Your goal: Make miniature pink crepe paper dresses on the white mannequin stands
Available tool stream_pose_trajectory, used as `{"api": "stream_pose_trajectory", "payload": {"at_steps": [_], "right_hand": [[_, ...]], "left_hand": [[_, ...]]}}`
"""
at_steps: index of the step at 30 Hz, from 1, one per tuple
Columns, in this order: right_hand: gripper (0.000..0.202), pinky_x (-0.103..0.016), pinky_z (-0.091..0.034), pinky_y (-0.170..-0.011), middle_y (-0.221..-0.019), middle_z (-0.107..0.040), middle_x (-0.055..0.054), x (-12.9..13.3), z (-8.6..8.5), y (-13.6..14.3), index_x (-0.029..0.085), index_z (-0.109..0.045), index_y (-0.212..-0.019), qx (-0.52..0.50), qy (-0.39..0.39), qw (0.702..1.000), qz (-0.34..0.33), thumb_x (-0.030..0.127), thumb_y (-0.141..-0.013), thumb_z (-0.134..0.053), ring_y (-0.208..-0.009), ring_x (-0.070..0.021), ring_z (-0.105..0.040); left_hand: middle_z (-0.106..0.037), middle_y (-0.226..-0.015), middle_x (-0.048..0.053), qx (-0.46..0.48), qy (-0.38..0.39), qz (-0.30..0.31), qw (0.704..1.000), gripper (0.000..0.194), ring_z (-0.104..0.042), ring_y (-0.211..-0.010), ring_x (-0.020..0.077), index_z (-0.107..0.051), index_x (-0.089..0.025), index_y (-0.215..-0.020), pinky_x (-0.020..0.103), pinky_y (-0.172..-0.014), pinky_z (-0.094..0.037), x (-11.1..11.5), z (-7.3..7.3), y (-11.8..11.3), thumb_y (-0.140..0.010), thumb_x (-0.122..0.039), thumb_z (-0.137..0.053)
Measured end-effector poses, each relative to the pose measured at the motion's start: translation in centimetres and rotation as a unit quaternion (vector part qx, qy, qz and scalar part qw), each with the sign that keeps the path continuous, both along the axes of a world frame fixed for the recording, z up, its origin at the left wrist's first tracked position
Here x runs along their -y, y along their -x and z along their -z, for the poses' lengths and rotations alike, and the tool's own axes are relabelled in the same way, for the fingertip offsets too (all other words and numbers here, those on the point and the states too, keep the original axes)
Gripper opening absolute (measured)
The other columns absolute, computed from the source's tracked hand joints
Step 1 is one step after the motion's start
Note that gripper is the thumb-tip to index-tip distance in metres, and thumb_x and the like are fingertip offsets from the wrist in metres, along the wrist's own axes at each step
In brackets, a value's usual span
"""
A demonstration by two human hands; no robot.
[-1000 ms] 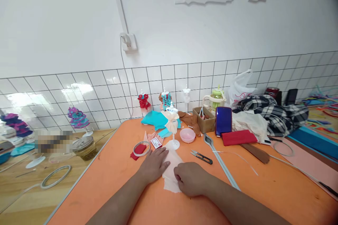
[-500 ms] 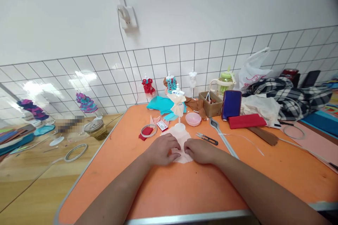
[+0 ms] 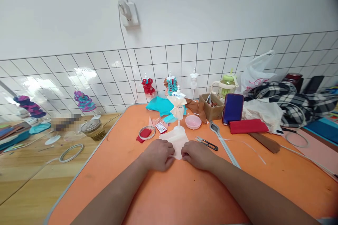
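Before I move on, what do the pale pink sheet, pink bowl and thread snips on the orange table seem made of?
Pale pink sheet: probably thin cloth, possibly paper; it looks limp and matte.
Pink bowl: likely smooth plastic, judging by its even colour and slight sheen.
Thread snips: silvery blades suggest bare metal; the dark handles could be plastic or coated metal.

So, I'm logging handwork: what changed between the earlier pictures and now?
The left hand, spread flat a second ago, now curls at the left of the pale cloth, whose near edge has come closer to the dress form. The right hand stays at the cloth's right; snips and pink bowl stayed put.
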State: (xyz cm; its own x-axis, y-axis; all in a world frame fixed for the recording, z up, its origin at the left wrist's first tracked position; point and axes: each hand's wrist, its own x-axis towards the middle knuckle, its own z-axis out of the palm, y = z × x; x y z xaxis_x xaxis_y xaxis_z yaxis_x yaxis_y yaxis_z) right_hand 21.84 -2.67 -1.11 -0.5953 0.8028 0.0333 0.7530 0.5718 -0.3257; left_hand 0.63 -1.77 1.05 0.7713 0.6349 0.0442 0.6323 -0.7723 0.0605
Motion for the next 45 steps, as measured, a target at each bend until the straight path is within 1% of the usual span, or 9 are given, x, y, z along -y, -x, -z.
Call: {"api": "stream_pose_trajectory", "payload": {"at_steps": [4,6,11,13,19,24,29,36,45], "right_hand": [[0.015,-0.023,-0.032,-0.061,-0.086,-0.070,0.001,0.6,0.0,0.1,0.024,-0.070,-0.087,-0.023,0.052,0.995,-0.078,0.028,-0.080,-0.057,-0.077,-0.0149,-0.059],[0.017,-0.024,-0.033,-0.063,-0.084,-0.070,0.001,0.9,-0.3,0.4,0.025,-0.070,-0.087,-0.037,0.045,0.994,-0.092,0.031,-0.081,-0.056,-0.076,-0.0146,-0.059],[0.025,-0.028,-0.036,-0.075,-0.093,-0.066,-0.004,0.0,-0.9,0.4,0.022,-0.067,-0.097,-0.067,-0.078,0.992,0.072,0.029,-0.090,-0.045,-0.091,-0.0187,-0.056],[0.025,-0.031,-0.037,-0.077,-0.096,-0.065,-0.005,-0.4,-0.8,0.0,0.022,-0.066,-0.102,-0.034,-0.078,0.993,0.076,0.032,-0.088,-0.047,-0.094,-0.0213,-0.055],[0.028,-0.035,-0.040,-0.080,-0.097,-0.064,-0.008,-0.9,-0.7,-0.3,0.020,-0.067,-0.097,0.040,-0.091,0.991,0.094,0.029,-0.092,-0.041,-0.096,-0.0246,-0.054],[0.047,-0.037,-0.036,-0.093,-0.130,-0.052,-0.012,-3.4,-0.2,0.2,0.023,-0.044,-0.135,0.007,-0.135,0.984,0.119,0.043,-0.092,-0.041,-0.116,-0.0259,-0.046],[0.055,-0.044,-0.035,-0.091,-0.117,-0.061,-0.013,-5.3,0.7,1.1,0.026,-0.042,-0.138,0.056,-0.143,0.982,0.109,0.054,-0.094,-0.027,-0.110,-0.0293,-0.052],[0.055,-0.047,-0.035,-0.087,-0.126,-0.058,-0.015,-6.2,0.4,2.1,0.026,-0.041,-0.139,0.097,-0.128,0.981,0.106,0.053,-0.094,-0.027,-0.111,-0.0321,-0.051],[0.049,-0.036,-0.041,-0.075,-0.120,-0.061,-0.010,-6.3,-1.1,2.1,0.030,-0.038,-0.140,0.087,-0.105,0.985,0.110,0.047,-0.095,-0.031,-0.101,-0.0270,-0.056]], "left_hand": [[-0.065,-0.100,0.007,0.105,-0.012,-0.056,0.993,0.029,-0.058,-0.094,0.0238,-0.062,-0.023,-0.106,0.036,-0.080,-0.044,-0.7,0.6,0.3,-0.086,-0.038,-0.047],[-0.063,-0.106,0.007,0.104,-0.004,-0.027,0.994,0.032,-0.056,-0.099,0.0247,-0.061,-0.024,-0.110,0.037,-0.086,-0.042,-0.9,1.0,0.0,-0.084,-0.040,-0.051],[-0.059,-0.120,0.008,0.097,0.030,0.060,0.993,0.043,-0.050,-0.114,0.0279,-0.056,-0.026,-0.120,0.042,-0.101,-0.035,-0.6,1.3,-0.7,-0.081,-0.044,-0.055],[-0.060,-0.121,0.008,0.102,0.037,0.050,0.993,0.047,-0.047,-0.118,0.0289,-0.053,-0.026,-0.123,0.043,-0.103,-0.033,-0.6,1.3,-0.6,-0.081,-0.046,-0.055],[-0.053,-0.134,0.009,0.086,0.044,0.001,0.995,0.058,-0.042,-0.126,0.0317,-0.050,-0.025,-0.127,0.046,-0.104,-0.034,-1.3,2.0,0.8,-0.079,-0.056,-0.056],[-0.052,-0.136,0.011,0.081,0.039,0.040,0.995,0.060,-0.046,-0.124,0.0312,-0.047,-0.023,-0.130,0.046,-0.103,-0.035,-1.7,2.0,0.4,-0.081,-0.057,-0.052],[-0.054,-0.132,0.011,0.079,0.048,0.049,0.995,0.061,-0.047,-0.122,0.0311,-0.045,-0.023,-0.132,0.045,-0.100,-0.038,-1.8,1.7,0.1,-0.081,-0.057,-0.051],[-0.053,-0.133,0.010,0.094,0.046,0.043,0.994,0.060,-0.047,-0.121,0.0314,-0.046,-0.024,-0.132,0.046,-0.103,-0.034,-2.6,2.3,0.0,-0.081,-0.056,-0.052],[-0.049,-0.138,0.010,0.081,0.040,0.021,0.996,0.060,-0.042,-0.127,0.0309,-0.041,-0.025,-0.138,0.047,-0.105,-0.031,-2.9,2.6,-0.1,-0.085,-0.053,-0.047]]}}
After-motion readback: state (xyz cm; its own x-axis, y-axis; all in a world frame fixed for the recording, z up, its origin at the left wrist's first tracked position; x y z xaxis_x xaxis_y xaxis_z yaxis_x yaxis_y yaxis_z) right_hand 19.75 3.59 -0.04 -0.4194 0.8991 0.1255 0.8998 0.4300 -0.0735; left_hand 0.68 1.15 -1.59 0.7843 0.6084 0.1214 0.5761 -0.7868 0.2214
